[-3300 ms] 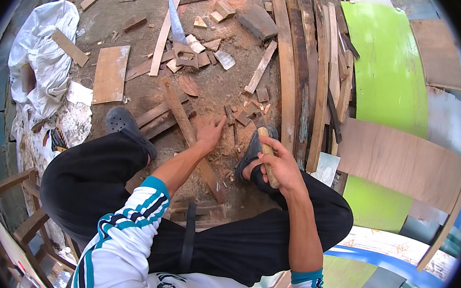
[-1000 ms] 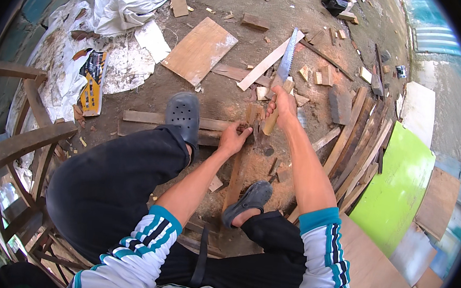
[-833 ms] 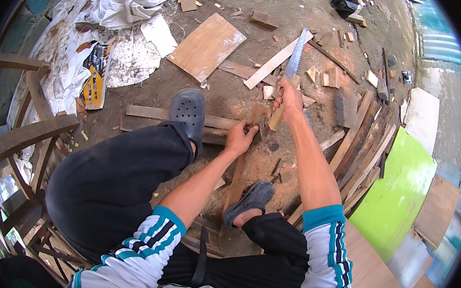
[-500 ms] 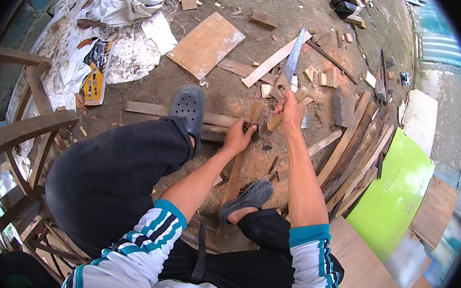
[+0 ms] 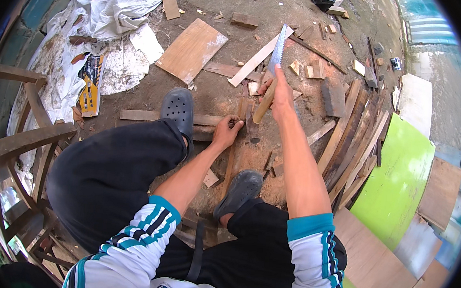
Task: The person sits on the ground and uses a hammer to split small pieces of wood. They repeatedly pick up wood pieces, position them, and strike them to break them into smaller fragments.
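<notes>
My right hand [image 5: 281, 100] is closed round the wooden handle of a handsaw, whose toothed metal blade [image 5: 278, 51] points up and away from me. A pale wooden length [image 5: 264, 104] shows beneath that fist; whether it belongs to the saw handle I cannot tell. Lower and to the left, my left hand [image 5: 226, 133] has its fingers curled over a narrow wooden strip [image 5: 230, 163] that runs toward me between my feet. The fingertips are partly hidden. Beside that hand, a longer plank [image 5: 140, 115] lies crosswise under my left shoe [image 5: 178, 107].
Offcuts and sawdust litter the ground, with a plywood sheet [image 5: 192, 50] ahead. Stacked long boards [image 5: 353, 134] and a lime-green panel [image 5: 392, 181] lie at right. A wooden chair frame [image 5: 30, 142] stands at left, near white sheeting [image 5: 125, 6]. My right shoe [image 5: 242, 191] is close by.
The right hand has turned the saw to a more upright angle and shifted slightly left and away. My left hand keeps its place on the strip. The whole view has slid a little.
</notes>
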The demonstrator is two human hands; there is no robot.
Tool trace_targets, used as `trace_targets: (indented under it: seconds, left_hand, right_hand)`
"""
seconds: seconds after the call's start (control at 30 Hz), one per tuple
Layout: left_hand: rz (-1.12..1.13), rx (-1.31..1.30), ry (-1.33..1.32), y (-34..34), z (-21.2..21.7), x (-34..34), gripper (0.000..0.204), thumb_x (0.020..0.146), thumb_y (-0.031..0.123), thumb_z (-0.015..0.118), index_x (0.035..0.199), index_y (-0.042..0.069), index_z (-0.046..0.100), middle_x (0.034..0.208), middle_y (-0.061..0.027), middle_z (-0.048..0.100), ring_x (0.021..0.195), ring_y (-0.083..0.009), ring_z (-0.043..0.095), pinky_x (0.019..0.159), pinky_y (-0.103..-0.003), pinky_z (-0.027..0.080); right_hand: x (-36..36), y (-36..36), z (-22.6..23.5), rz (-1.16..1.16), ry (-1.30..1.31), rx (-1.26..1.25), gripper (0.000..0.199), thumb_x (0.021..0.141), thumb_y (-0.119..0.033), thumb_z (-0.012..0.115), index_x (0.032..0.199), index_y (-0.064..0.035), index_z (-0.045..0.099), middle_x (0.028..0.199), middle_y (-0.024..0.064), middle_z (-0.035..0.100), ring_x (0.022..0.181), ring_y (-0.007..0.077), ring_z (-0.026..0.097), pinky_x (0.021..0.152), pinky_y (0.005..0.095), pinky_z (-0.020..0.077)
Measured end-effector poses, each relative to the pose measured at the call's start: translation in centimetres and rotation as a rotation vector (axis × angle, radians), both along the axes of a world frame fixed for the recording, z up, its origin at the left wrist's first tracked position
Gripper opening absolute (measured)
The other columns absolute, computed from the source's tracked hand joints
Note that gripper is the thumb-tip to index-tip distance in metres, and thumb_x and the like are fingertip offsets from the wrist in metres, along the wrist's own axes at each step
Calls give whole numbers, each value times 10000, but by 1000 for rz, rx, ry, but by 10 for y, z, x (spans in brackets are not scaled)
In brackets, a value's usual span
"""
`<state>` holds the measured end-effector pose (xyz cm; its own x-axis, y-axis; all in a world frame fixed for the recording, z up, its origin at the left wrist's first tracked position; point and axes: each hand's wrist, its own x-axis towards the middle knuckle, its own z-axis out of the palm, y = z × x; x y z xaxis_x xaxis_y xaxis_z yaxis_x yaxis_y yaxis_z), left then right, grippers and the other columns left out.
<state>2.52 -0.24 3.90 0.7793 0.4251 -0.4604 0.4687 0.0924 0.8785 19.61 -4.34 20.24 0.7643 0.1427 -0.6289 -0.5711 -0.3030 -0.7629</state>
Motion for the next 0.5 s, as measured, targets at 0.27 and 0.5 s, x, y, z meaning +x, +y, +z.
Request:
trace_targets:
  seconds: [0.27, 0.5]
  left_hand:
    - [61, 15, -5, -1, 6, 6, 373, 941, 307, 680, 1111, -24, 666, 905, -122, 705, 811, -188, 666, 729, -354, 525]
    - [100, 22, 50, -4, 7, 12, 339, 935, 298, 675, 1074, -11, 676, 907, -143, 713, 836, -251, 681, 757, -387, 524]
  right_hand:
    - [19, 11, -12, -103, 84, -44, 426, 891, -448, 540, 703, -66, 548, 634, 74, 520, 613, 221, 545, 626, 412, 434]
    - [28, 25, -15, -79, 135, -54, 396, 891, -419, 524, 690, -77, 527, 625, 66, 504, 591, 219, 519, 606, 407, 417]
